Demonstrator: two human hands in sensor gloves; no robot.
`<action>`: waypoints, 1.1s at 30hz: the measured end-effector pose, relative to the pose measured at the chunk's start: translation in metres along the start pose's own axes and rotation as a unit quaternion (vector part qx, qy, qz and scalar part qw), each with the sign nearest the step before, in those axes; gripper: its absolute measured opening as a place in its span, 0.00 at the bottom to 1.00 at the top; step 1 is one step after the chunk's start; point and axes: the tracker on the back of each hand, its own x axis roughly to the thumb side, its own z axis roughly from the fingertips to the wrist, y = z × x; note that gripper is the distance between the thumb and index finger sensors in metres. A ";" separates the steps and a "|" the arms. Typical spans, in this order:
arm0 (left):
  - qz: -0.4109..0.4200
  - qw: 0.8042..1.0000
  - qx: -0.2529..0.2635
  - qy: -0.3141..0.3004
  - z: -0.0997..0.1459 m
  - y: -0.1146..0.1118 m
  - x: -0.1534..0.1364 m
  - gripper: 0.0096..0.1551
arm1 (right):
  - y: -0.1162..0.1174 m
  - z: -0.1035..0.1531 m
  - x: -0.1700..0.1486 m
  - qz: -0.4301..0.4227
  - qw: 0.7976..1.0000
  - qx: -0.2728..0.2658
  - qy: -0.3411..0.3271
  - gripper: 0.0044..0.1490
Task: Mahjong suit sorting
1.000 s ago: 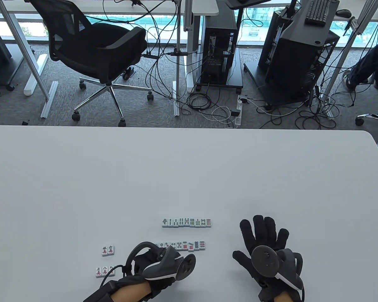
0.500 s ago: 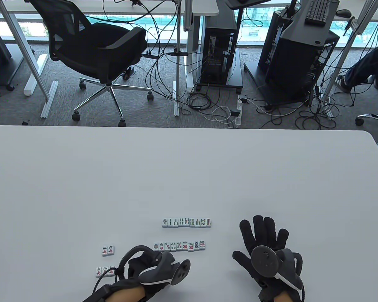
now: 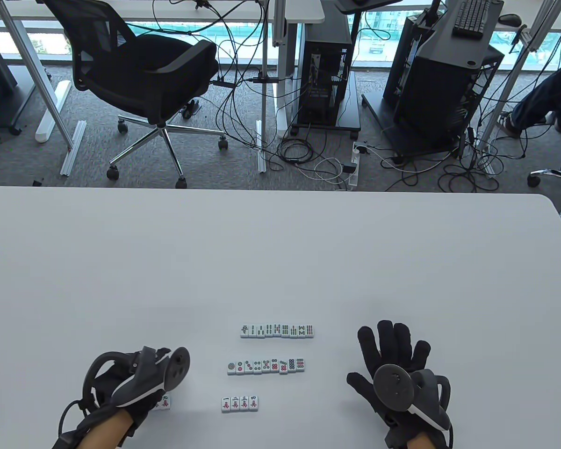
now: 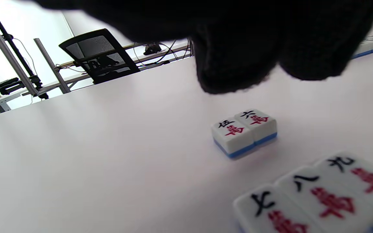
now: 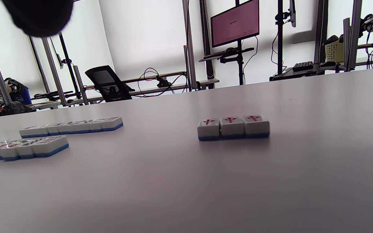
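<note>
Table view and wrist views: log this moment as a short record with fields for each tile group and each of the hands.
bamboo row: farthest line, complete-looking
dots row: middle line
four character tiles: nearest line, below the dots row
pair of character tiles: side by side, under the left hand
three character tiles: row nearer the left wrist camera
left hand: above the pair, holding nothing
right hand: flat on table, fingers spread

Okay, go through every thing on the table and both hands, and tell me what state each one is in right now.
Bamboo tile row: face up, one straight line.
Dot tile row: face up, lined up.
Four-tile character row: face up, side by side.
Character tile pair: face up, touching.
Left hand: above the loose character tiles, holding nothing.
Right hand: flat, fingers spread.
</note>
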 end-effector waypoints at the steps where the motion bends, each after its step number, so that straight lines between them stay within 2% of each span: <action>1: 0.002 1.000 -0.004 0.006 -0.001 -0.003 -0.003 0.37 | 0.000 0.000 0.000 0.001 1.000 0.000 0.000 0.55; 5: 0.010 0.999 -0.026 0.028 -0.009 -0.024 -0.013 0.39 | 0.000 0.000 0.000 0.004 1.000 0.002 0.001 0.55; 10: 0.001 0.999 -0.035 0.020 -0.017 -0.038 -0.007 0.38 | 0.000 0.000 0.000 0.004 1.000 0.005 0.003 0.55; 17: 0.018 0.999 -0.039 0.025 -0.021 -0.036 -0.015 0.36 | 0.000 -0.001 0.000 -0.002 1.000 0.004 0.003 0.55; 20: 0.041 0.998 -0.018 0.040 -0.019 -0.026 -0.019 0.36 | 0.000 -0.001 0.000 -0.002 1.000 0.004 0.002 0.55; 22: 0.064 0.997 0.008 0.039 -0.015 -0.011 -0.016 0.36 | 0.000 -0.001 0.000 -0.002 1.000 0.002 0.001 0.55; 25: 0.109 0.993 0.040 0.004 -0.011 0.010 0.002 0.36 | 0.000 -0.001 0.000 -0.002 1.000 0.003 0.001 0.55; 27: 0.130 0.989 0.064 -0.040 -0.007 0.028 0.030 0.36 | 0.001 -0.001 0.001 0.001 1.000 0.005 0.000 0.55; 30: 0.125 0.983 0.079 -0.105 -0.002 0.048 0.074 0.36 | 0.001 0.000 0.002 0.003 1.000 0.004 -0.002 0.55; 33: 0.106 0.978 0.089 -0.158 0.003 0.057 0.111 0.36 | 0.001 0.000 0.002 0.001 1.000 0.003 -0.004 0.55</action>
